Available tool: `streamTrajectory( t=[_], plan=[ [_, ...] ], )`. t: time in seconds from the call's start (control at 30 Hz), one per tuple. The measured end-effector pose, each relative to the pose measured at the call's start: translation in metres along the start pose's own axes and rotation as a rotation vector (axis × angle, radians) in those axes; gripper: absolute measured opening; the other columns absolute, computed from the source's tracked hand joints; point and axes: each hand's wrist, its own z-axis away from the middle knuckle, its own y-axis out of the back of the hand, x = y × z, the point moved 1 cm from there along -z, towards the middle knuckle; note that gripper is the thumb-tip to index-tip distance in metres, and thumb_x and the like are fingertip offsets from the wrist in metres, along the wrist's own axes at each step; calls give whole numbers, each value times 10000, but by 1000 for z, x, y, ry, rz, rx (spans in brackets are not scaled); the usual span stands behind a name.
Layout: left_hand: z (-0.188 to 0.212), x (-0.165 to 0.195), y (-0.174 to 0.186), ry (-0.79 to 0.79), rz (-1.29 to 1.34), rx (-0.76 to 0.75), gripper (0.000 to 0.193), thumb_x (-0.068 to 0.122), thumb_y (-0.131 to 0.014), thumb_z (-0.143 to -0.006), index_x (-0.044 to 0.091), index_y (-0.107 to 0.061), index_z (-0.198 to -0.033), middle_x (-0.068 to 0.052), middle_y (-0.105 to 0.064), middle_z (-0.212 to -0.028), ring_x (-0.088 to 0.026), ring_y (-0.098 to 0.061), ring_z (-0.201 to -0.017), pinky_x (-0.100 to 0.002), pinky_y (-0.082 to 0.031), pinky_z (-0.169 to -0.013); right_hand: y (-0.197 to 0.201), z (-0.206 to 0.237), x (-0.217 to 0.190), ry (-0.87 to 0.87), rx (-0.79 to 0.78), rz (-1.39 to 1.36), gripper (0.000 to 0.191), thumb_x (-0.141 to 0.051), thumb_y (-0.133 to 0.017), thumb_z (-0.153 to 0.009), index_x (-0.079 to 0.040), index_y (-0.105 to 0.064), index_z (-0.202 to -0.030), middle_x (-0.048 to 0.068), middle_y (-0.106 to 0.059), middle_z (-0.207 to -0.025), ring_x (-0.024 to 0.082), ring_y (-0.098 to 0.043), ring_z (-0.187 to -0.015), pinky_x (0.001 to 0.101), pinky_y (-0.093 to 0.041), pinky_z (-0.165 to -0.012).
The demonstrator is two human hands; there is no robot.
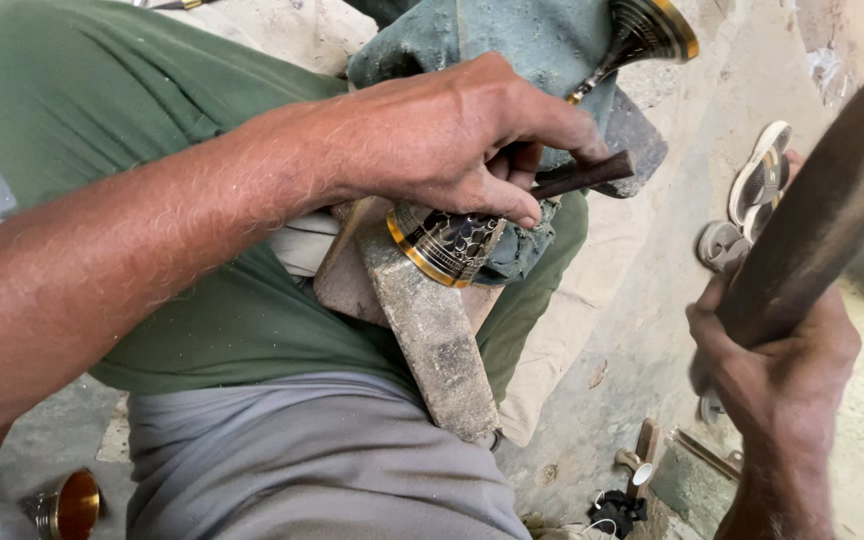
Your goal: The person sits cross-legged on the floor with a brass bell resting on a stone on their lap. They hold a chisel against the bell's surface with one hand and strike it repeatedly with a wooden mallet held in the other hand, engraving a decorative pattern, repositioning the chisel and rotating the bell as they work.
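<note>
Left hand [452,135] pinches a dark chisel [582,176] against the engraved brass vase [447,243], which lies across a worn wooden block [427,330] on the lap. Right hand [777,370] has its grip closed tight round a thick wooden mallet [832,200].

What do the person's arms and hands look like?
Both are bare: no gloves, rings or watch show. The left hand joins a hairy forearm, with a bit of grey sleeve at the lower edge. The right hand looks dusty, with a bare wrist.

Likely floor workshop; worn wooden block [422,320].
</note>
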Motion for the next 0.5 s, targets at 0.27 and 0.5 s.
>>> streamTrajectory(
  t=[0.27,0.5],
  plan=[
    [-1,-6,0,-12,39,-34,532,143,-867,-830,81,-658,-1316,-70,-661,-762,-173,-657,-665,-338,-534,-612,-7,1,8,172,-46,222,265,2,-734,-904,-23,-606,-1135,90,-668,-855,138,-635,-592,318,-552,-479],
    [-3,-9,1,-58,51,-43,514,145,-877,-836,69,-663,-1298,-69,-656,-778,-178,-650,-681,-335,-531,-620,-10,2,24,339,-29,423,218,14,-742,-953,-10,-611,-1126,119,-690,-907,148,-680,-748,331,-608,-676]
  ],
)
